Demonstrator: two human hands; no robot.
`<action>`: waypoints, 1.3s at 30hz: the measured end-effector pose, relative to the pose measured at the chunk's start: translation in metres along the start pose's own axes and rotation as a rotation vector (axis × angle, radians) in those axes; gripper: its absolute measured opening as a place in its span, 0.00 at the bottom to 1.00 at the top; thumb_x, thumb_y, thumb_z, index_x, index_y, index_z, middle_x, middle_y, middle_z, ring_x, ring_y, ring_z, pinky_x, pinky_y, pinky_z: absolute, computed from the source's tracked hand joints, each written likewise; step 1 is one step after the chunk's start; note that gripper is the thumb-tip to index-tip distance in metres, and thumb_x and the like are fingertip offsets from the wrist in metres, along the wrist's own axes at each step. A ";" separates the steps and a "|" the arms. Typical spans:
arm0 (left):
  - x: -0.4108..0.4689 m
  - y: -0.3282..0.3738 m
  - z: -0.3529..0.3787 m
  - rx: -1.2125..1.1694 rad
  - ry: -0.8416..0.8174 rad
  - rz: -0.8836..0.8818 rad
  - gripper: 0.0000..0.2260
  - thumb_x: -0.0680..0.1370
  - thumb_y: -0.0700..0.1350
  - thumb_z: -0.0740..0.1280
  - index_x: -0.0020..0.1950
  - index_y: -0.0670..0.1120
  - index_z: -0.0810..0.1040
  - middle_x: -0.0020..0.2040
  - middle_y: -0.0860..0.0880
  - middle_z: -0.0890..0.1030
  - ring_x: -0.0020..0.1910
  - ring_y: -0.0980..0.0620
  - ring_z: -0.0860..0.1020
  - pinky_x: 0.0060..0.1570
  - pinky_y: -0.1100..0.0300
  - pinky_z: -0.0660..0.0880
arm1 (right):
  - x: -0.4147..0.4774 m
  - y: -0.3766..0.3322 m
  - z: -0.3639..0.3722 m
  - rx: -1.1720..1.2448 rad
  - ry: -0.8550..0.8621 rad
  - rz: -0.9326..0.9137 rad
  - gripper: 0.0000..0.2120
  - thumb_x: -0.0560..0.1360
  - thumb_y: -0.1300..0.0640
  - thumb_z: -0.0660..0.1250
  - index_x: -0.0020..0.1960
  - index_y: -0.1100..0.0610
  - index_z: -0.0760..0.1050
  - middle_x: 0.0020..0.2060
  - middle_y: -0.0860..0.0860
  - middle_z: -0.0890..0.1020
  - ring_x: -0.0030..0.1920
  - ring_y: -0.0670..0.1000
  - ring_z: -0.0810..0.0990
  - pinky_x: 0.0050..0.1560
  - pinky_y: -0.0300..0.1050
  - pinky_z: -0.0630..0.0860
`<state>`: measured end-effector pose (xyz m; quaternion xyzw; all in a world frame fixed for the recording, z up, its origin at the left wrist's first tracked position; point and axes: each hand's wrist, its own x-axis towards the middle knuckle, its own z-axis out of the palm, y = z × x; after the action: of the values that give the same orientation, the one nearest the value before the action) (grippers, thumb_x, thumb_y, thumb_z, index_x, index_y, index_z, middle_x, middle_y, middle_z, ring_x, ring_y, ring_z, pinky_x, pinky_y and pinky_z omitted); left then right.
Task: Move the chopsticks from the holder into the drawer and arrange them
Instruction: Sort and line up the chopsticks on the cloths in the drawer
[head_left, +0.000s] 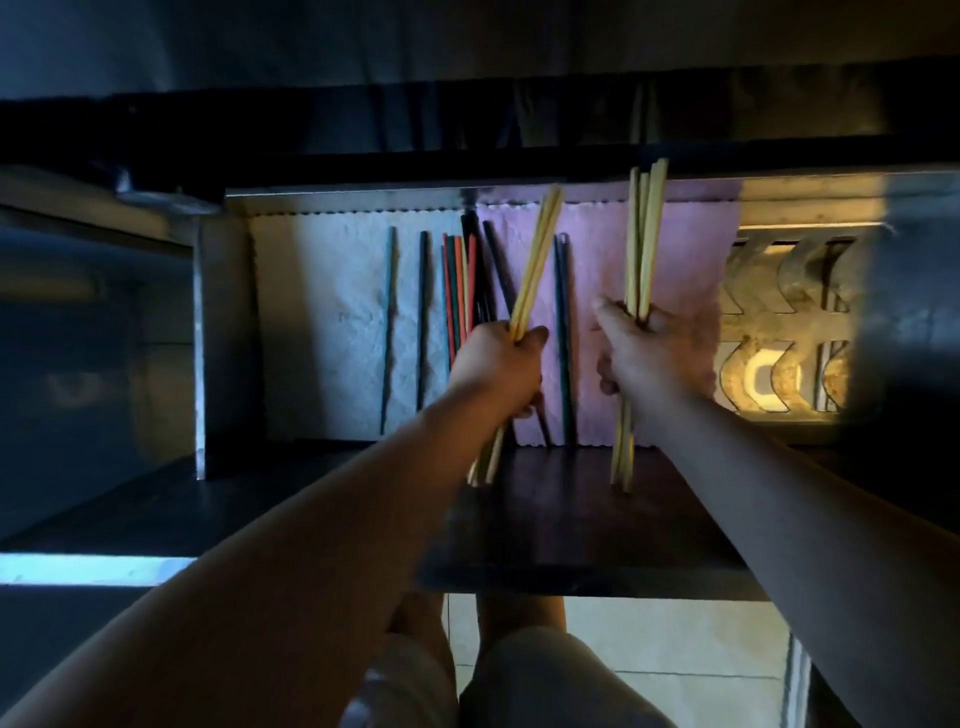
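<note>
The person stands over an open metal drawer (224, 322), a bundle of pale yellow wooden chopsticks in each hand. The left hand (498, 364) is curled tight round its bundle of pale sticks (535, 260), gripping near the middle so that the ends stick out above and below the fist. This bundle tilts to the right at the far end and hangs over the drawer. The right hand (654, 353) is likewise wrapped round a second bundle of pale sticks (641, 234), again near the middle, and this one runs almost straight along the drawer's length. Its far tips reach to the back edge of the drawer.

Holding each bundle at the middle probably keeps the sticks together and balanced. The straighter right-hand bundle looks to be lined up with the rows below before being set down.

In the drawer lie a white crinkled paper liner (322, 322) on the left and a pink one (597, 249) on the right. Chopsticks lie lengthwise on them: two single dark sticks (388, 312) well apart on the white sheet, then a close cluster of red, green and black sticks (457, 280) just beyond the left hand's fingers (535, 336). A dark pair (563, 322) lies between the two hands. The pink strip under the right hand appears free, and seems the likely place for the pale sticks.

To the right is a yellow-lit slotted metal rack (779, 312). The holder is not in view.
</note>
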<state>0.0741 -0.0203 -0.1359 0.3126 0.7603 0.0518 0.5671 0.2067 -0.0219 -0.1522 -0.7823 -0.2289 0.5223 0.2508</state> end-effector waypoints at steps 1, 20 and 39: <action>0.001 -0.007 -0.012 0.031 0.019 0.004 0.13 0.79 0.49 0.65 0.37 0.45 0.74 0.29 0.47 0.77 0.25 0.48 0.77 0.26 0.59 0.76 | 0.000 0.001 0.007 0.011 -0.006 0.005 0.15 0.75 0.48 0.67 0.33 0.53 0.72 0.22 0.49 0.68 0.22 0.51 0.69 0.24 0.39 0.67; 0.048 -0.085 -0.103 -0.330 0.294 -0.170 0.05 0.75 0.44 0.65 0.40 0.46 0.77 0.28 0.49 0.73 0.24 0.49 0.70 0.30 0.58 0.71 | -0.012 0.015 0.138 -0.427 0.008 -0.118 0.16 0.68 0.47 0.64 0.50 0.53 0.83 0.43 0.55 0.85 0.46 0.58 0.83 0.50 0.48 0.79; 0.059 -0.099 -0.111 -0.168 0.298 -0.154 0.08 0.71 0.45 0.72 0.49 0.45 0.82 0.40 0.47 0.83 0.42 0.46 0.82 0.44 0.56 0.80 | -0.014 0.001 0.157 -0.676 0.171 -0.054 0.21 0.73 0.49 0.68 0.59 0.61 0.76 0.57 0.59 0.79 0.59 0.60 0.78 0.61 0.54 0.75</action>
<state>-0.0760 -0.0374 -0.1887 0.1940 0.8505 0.1174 0.4746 0.0553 -0.0075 -0.1945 -0.8556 -0.3876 0.3429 0.0092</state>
